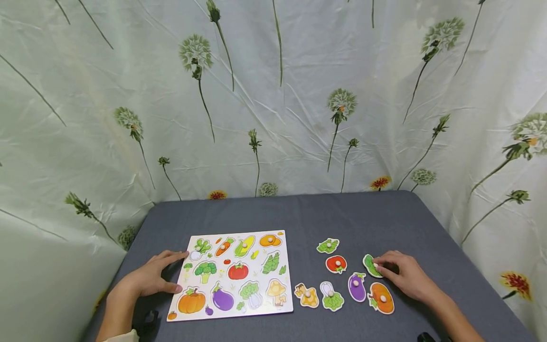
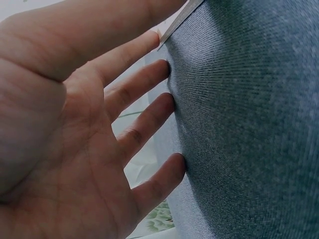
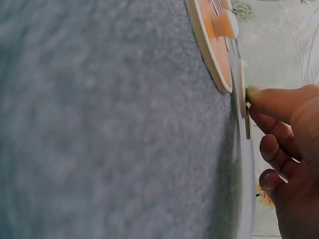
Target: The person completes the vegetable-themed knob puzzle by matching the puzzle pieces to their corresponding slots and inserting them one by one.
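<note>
A white puzzle board (image 1: 234,306) with vegetable pictures lies on the left part of the table. My left hand (image 1: 147,275) rests at its left edge, thumb and index fingertip at the border, the other fingers spread. In the left wrist view, the fingertips of that left hand (image 2: 94,134) reach the grey cloth. At right, my right hand (image 1: 406,274) pinches the small knob of a green puzzle piece (image 1: 370,264) between thumb and index finger. The fingers partly cover this piece. The right wrist view shows the pinching right hand (image 3: 286,129) beyond an orange piece.
Loose knobbed pieces lie between board and right hand: a leafy green one (image 1: 323,246), a tomato (image 1: 331,262), an eggplant (image 1: 355,292), a pumpkin (image 1: 384,308), a cabbage (image 1: 335,303) and a yellow one (image 1: 308,301). Carrot (image 1: 222,250) and corn (image 1: 249,241) pieces sit in the board.
</note>
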Motion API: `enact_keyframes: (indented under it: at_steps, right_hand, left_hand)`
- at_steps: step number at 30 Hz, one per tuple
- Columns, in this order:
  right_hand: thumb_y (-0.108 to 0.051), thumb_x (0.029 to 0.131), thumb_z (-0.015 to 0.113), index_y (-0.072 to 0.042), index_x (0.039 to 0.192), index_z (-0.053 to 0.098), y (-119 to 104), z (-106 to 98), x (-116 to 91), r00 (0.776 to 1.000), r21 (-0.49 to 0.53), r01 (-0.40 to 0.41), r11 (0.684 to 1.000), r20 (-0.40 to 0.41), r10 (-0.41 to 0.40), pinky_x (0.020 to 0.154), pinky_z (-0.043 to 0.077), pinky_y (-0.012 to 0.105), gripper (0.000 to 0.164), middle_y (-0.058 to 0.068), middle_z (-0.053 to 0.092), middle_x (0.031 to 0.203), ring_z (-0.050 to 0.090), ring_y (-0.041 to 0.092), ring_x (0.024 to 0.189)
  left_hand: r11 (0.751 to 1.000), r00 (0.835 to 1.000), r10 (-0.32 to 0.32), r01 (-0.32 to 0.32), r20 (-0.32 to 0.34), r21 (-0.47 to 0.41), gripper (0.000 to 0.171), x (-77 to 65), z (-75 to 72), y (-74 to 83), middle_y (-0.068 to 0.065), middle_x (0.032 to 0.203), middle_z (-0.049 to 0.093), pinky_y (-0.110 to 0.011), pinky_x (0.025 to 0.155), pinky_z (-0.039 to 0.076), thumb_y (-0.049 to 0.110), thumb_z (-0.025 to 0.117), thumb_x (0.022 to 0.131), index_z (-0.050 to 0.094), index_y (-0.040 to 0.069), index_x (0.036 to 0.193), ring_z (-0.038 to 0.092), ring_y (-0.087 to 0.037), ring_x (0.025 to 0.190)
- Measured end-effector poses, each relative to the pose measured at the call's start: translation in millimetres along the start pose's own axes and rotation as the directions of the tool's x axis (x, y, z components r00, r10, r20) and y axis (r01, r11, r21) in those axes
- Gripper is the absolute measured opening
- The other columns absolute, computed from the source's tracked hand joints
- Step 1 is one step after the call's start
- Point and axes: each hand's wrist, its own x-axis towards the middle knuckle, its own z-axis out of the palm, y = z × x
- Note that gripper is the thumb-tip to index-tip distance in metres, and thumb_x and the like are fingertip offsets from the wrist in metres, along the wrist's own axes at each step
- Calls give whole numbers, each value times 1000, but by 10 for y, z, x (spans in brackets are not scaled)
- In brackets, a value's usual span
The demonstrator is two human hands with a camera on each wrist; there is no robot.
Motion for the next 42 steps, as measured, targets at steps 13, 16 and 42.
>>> enact_keyframes:
  at_steps: [13,16,42]
  right_hand:
    - [-24,88,83,-25,94,80,-199,34,241,994,-51,-110,993,-4,110,64,44,23,7,-18,61,80,48,-2,73]
    - [-26,88,83,-25,93,80,-266,75,317,992,-43,-129,991,-6,129,66,46,24,6,-17,61,81,50,-1,75]
    - [-30,86,85,-28,86,75,-1065,556,948,999,109,42,993,18,-44,71,50,30,10,-21,62,79,60,17,80]
  left_hand:
    - [1000,1000,8,-8,0,-12,99,-2,10,11,-27,152,40,-78,102,34,43,91,74,46,14,156,34,-57,136]
    - [1000,1000,4,-4,0,-9,99,1,9,13,-26,153,40,-78,101,34,44,91,74,46,15,156,34,-57,136]
    - [1000,1000,-17,17,2,-11,100,21,3,-4,-24,151,41,-78,102,34,43,92,73,45,15,157,36,-52,134]
